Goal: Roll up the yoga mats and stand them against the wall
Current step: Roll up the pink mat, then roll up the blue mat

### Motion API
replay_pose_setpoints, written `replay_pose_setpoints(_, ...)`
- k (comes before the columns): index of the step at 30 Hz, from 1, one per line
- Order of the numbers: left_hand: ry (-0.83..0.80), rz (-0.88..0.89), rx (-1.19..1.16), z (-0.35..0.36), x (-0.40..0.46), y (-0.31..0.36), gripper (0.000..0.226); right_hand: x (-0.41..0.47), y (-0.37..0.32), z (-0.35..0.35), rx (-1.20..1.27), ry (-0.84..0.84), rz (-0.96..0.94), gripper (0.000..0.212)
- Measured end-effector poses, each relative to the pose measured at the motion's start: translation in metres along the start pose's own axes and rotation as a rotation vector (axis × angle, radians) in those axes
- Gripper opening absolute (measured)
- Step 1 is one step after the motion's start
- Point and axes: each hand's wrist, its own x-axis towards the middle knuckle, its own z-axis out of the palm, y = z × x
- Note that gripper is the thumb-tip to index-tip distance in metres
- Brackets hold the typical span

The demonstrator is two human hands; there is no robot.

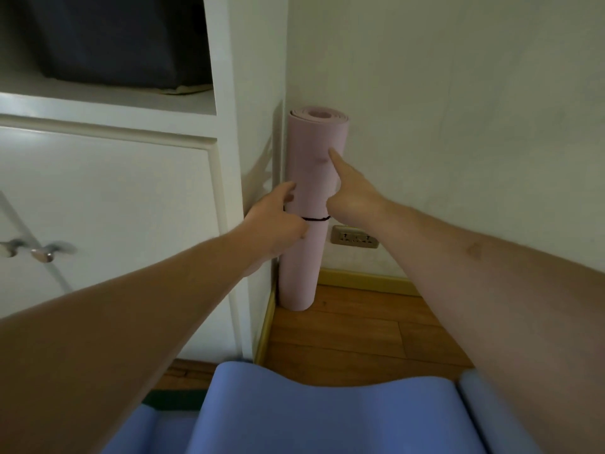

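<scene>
No readable text or labels anywhere

Rolled pink yoga mat (307, 204) upright in corner, wedged between white cabinet side panel (252, 158) and cream wall (458, 126); no gap left or behind. Bare wooden floor (353, 332) right of it is open. Blue foam mats (327, 417) block near floor.

Probably home: white cupboard (108, 204), wood floor (353, 335)

blue mat (311, 417) cut off by bottom edge; cabinet handles (39, 252) blurred; left hand (278, 221) hides part of black band (316, 219)
</scene>
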Motion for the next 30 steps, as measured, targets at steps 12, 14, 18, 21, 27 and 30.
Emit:
replay_pose_setpoints(12, -0.046, -0.240, 0.295, 0.010, -0.182, -0.142, 0.031, -0.221, 0.071, 0.093, -0.076, -0.325, 0.199, 0.090)
replay_pose_setpoints(14, -0.102, -0.345, 0.358, 0.018, -0.243, -0.184, 0.037, -0.293, 0.083, 0.121, -0.105, -0.400, 0.201, 0.085)
replay_pose_setpoints(18, -0.172, -0.605, 0.555, 0.033, -0.367, -0.269, 0.088, -0.434, 0.102, 0.187, -0.212, -0.690, 0.298, 0.085)
replay_pose_setpoints(21, -0.097, -0.908, 0.519, 0.032, -0.431, -0.320, 0.120, -0.502, 0.112, 0.211, -0.260, -0.839, 0.354, 0.086)
replay_pose_setpoints(27, -0.073, -0.880, 0.424, 0.030, -0.441, -0.307, 0.090, -0.520, 0.123, 0.193, -0.305, -0.786, 0.511, 0.064)
replay_pose_setpoints(30, -0.092, -0.737, 0.309, 0.064, -0.424, -0.262, 0.075, -0.505, 0.137, 0.173, -0.214, -0.658, 0.681, 0.057)
